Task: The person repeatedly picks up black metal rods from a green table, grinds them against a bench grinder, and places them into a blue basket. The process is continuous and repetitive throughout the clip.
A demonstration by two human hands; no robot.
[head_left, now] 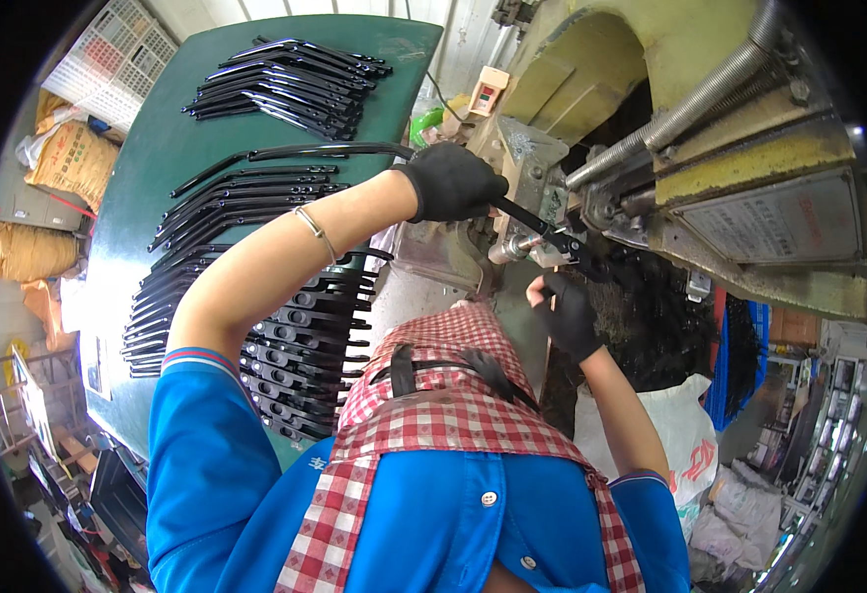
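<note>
My left hand (453, 183), in a black glove, grips a long black bent metal bar (527, 217). The bar's bracketed right end lies over a metal fixture (532, 247) on the olive-green machine. My right hand (570, 318), gloved with bare fingertips showing, is just below that end, its fingers curled; whether they hold anything small is hidden. Left of me a dark green table (137, 158) bears several bent black bars (285, 84) in bundles and several more with flat holed brackets (285, 356).
The machine (749, 227) fills the upper right, with a spring-covered rod (680, 119). Below it are a dark pile (641, 316), a blue crate (759, 356) and a white sack (695, 425). Yellowish sacks (13, 252) and a white plastic basket (107, 59) stand at far left.
</note>
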